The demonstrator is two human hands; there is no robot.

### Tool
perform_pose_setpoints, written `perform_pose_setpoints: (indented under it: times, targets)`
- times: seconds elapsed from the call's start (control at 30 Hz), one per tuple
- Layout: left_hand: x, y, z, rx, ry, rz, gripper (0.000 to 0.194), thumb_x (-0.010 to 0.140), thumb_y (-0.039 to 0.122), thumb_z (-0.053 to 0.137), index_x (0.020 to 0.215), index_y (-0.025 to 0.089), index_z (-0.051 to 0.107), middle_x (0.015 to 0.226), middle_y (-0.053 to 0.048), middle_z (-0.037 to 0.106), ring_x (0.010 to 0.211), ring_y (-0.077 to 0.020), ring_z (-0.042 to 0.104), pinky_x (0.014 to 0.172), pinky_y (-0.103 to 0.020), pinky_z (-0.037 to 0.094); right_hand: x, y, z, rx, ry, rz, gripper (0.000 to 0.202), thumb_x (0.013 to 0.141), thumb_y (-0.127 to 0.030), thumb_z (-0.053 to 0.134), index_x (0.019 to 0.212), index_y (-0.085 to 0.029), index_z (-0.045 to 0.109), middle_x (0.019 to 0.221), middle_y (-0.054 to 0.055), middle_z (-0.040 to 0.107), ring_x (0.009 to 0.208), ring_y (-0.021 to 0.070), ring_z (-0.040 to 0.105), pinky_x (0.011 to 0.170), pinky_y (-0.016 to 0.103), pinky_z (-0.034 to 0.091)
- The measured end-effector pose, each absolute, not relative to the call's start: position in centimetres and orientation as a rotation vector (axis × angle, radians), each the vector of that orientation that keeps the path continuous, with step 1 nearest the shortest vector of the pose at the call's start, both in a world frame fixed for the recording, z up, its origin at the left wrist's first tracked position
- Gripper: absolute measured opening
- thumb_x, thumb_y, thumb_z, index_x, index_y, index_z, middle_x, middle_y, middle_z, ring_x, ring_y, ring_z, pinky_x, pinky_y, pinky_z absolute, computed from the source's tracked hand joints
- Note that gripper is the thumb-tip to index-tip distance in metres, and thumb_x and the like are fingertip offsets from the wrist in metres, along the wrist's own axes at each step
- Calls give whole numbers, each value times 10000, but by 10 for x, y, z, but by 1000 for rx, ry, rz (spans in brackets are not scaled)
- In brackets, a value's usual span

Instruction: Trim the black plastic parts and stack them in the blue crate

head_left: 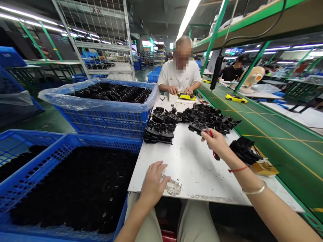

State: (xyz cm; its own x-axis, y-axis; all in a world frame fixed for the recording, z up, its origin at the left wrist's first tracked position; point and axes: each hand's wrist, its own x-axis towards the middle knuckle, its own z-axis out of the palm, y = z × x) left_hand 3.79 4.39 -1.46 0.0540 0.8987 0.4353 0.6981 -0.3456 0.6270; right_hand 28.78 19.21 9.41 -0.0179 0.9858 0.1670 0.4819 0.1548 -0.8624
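Observation:
My left hand [154, 183] rests near the front left of the white table [186, 161], fingers spread and nothing in them. Beside it a worn patch of clear tape [173, 186] sticks to the tabletop. My right hand [216, 143] is closed round red-handled nippers [210, 132], one grip showing below the palm. Its fingertips meet the edge of a black plastic car interior part [197, 126] at the front of a loose heap [212, 116]; whether they grip it I cannot tell. To the left stand stacked black parts [159, 132] of the same kind.
Blue crates [108, 122] of black parts stand at left, the upper one lined with plastic. A co-worker [179, 72] across the table handles a yellow toy car [186, 96]. At right runs a green conveyor [272, 126] with another yellow car [236, 98]. Black pieces [244, 149] lie by a box.

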Motion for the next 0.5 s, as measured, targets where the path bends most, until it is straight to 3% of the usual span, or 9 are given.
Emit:
perform_pose_setpoints:
  times: [0.1, 0.23, 0.5]
  targets:
    - [42, 44, -16, 2091, 1640, 1096, 290, 851, 136, 608, 1136, 187, 621, 1213, -119, 638, 1149, -298, 578, 957, -501, 510, 286, 241, 98, -1572, -1628, 483, 345, 793, -543, 541, 852, -205, 577, 666, 10, 647, 475, 114, 441, 459, 244, 351]
    - [46, 41, -10, 2070, 1646, 1069, 256, 835, 122, 627, 1083, 183, 636, 1154, -100, 664, 1113, -286, 588, 937, -481, 513, 278, 293, 108, -1639, -1603, 323, 215, 807, -419, 554, 751, -212, 567, 676, 26, 666, 617, 168, 533, 602, 279, 392]
    - [48, 42, -10, 2057, 1664, 1108, 244, 822, 138, 636, 1053, 218, 632, 1111, -62, 676, 1067, -261, 595, 912, -454, 500, 267, 370, 104, -1768, -1591, 234, 158, 805, -324, 511, 676, -234, 499, 643, 28, 587, 625, 204, 524, 673, 334, 402]
